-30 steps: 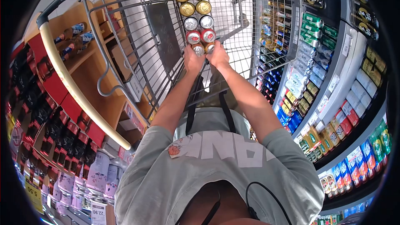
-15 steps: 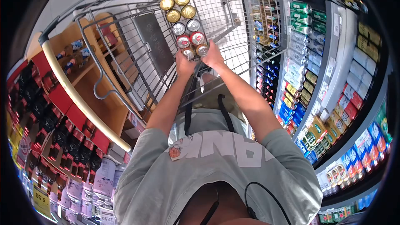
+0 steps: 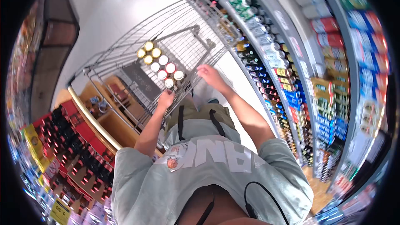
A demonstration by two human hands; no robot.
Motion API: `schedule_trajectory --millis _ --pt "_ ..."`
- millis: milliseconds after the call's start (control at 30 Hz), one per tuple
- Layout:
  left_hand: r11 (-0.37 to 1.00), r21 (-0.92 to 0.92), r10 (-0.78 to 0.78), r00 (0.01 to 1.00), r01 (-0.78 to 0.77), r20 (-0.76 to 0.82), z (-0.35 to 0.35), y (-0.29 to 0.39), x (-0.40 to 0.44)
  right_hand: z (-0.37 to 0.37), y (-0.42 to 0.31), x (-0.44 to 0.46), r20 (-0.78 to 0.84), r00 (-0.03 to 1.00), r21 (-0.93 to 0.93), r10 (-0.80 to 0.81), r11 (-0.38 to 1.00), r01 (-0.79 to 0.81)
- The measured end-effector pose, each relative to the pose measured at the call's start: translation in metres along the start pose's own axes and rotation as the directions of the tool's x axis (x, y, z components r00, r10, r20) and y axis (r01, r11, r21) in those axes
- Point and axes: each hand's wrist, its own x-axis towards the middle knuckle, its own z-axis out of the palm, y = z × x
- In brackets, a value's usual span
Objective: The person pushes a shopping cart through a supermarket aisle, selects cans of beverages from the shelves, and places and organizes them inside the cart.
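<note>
A grey wire shopping cart (image 3: 137,50) stands in front of me. In it are several drink cans (image 3: 162,74) in two rows, with gold tops at the far end and silver or red-rimmed tops nearer. My left hand (image 3: 166,99) is at the nearest can (image 3: 169,83), its fingers closed against the can's lower side and partly hidden. Away from the cans, to their right, my right hand (image 3: 211,77) hangs over the cart's side with nothing in it. Its fingers are loosely bent and a little blurred.
Shelves of cans and bottles (image 3: 266,46) run along the right, close to the cart. On the left stand a wooden display (image 3: 112,114) and red cartons of dark bottles (image 3: 73,141). Pale floor (image 3: 100,4) extends ahead, with another shelf unit (image 3: 54,46) at far left.
My right hand has let go of the near cans and moved off to the right. My left hand stays at the nearest can. The view has shifted, showing more floor ahead.
</note>
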Motion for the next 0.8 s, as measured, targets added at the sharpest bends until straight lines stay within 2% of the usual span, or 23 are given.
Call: schedule_trajectory --millis 33,67,133,200,267,333,367,400,467,500,533,600,667,800 --pt "0.999 0.015 0.047 0.999 -0.047 -0.025 0.002 0.01 -0.005 -0.006 0.007 -0.021 -0.065 0.998 0.177 -0.02 0.984 0.031" --pt "0.995 0.031 0.097 0.994 -0.096 -0.048 0.005 0.021 -0.008 -0.012 0.014 -0.038 -0.093 0.995 0.253 -0.039 0.966 0.061" --pt "0.974 -0.053 0.224 0.974 -0.222 0.028 0.012 0.051 -0.021 -0.037 0.019 -0.093 -0.169 0.984 0.068 0.049 0.997 -0.038" --pt "0.966 -0.019 0.258 0.966 -0.258 0.031 0.033 0.087 -0.039 -0.053 0.074 -0.146 -0.242 0.969 0.15 0.057 0.988 -0.021" --pt "0.903 0.288 0.363 0.925 -0.319 -0.113 0.059 0.121 -0.064 -0.067 0.103 -0.216 -0.32 0.932 0.244 0.171 0.965 -0.093" --pt "0.836 0.494 0.338 0.933 -0.237 -0.124 0.071 0.141 -0.077 -0.076 0.173 -0.278 -0.348 0.869 0.371 0.351 0.903 -0.217" --pt "0.814 0.544 0.35 0.919 -0.203 -0.181 0.079 0.142 -0.079 -0.079 0.199 -0.314 -0.388 0.834 0.433 0.392 0.877 -0.211" --pt "0.807 0.561 0.358 0.909 -0.185 -0.214 0.084 0.141 -0.081 -0.08 0.228 -0.351 -0.42 0.796 0.494 0.435 0.846 -0.202" --pt "0.769 0.612 0.379 0.902 -0.184 -0.206 0.084 0.143 -0.092 -0.077 0.307 -0.427 -0.455 0.632 0.67 0.628 0.709 -0.222" --pt "0.747 0.63 0.402 0.898 -0.211 -0.176 0.082 0.136 -0.087 -0.073 0.322 -0.463 -0.457 0.521 0.733 0.721 0.637 -0.239" --pt "0.726 0.647 0.422 0.895 -0.235 -0.149 0.081 0.126 -0.077 -0.068 0.336 -0.499 -0.439 0.404 0.793 0.802 0.558 -0.245" --pt "0.73 0.624 0.452 0.882 -0.278 -0.136 0.078 0.118 -0.063 -0.044 0.413 -0.566 -0.34 0.237 0.899 0.91 0.389 -0.203" --pt "0.793 0.509 0.426 0.902 -0.335 -0.069 0.073 0.113 -0.049 -0.02 0.385 -0.599 -0.276 0.139 0.948 0.951 0.293 -0.126" --pt "0.796 0.507 0.401 0.915 -0.33 -0.035 0.074 0.117 -0.048 0.021 0.393 -0.62 -0.205 0.14 0.961 0.969 0.226 -0.156"
